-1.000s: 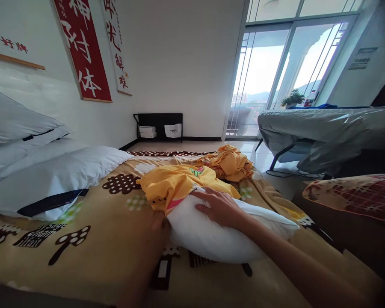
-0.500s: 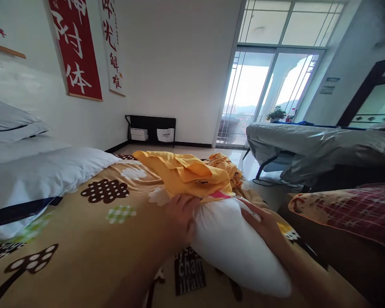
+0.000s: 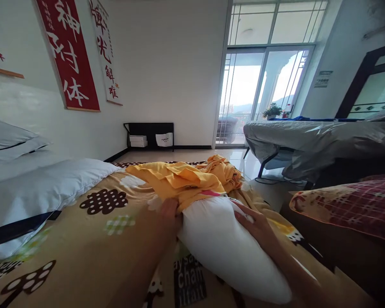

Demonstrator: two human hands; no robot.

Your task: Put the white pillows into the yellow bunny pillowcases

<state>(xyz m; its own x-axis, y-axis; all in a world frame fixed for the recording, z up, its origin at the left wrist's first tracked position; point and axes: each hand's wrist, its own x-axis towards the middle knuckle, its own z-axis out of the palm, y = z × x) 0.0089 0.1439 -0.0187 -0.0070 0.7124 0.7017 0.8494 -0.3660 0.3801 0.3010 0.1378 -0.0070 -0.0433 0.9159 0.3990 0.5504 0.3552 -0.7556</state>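
Gripping at nine o'clock, the left hand (image 3: 169, 210) pinches the yellow pillowcase (image 3: 179, 182); the white pillow (image 3: 224, 244) is pressed at three o'clock by the flat, open right hand (image 3: 256, 224).

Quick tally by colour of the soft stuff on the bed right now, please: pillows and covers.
White: 3: the bare pillow between the left hand and right hand, and two pillows by the wall.
Yellow: 2: the cover over the bare pillow's far end, and a crumpled cloth behind it.
Total: 5
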